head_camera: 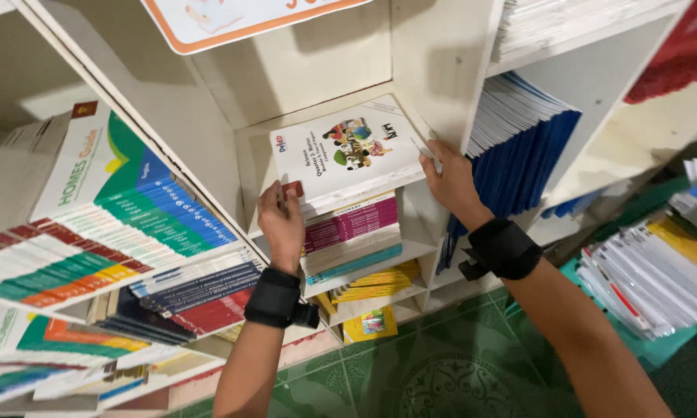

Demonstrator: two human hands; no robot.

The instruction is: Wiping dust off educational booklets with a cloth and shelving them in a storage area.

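White booklet [347,151] with a colour picture on its cover tops a stack in the middle compartment of the cream shelf unit [441,54], long axis running back into the shelf. Left hand [282,224] pinches its near left corner, right hand [453,182] grips the right edge; both hold it, equally near. Booklet's far end and the fingertips beneath it are hidden; stacks [352,232] below show spines only.

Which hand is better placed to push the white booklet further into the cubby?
Probably right. The right hand grips the white booklet at its near corner; the left hand sits lower, against the stack.
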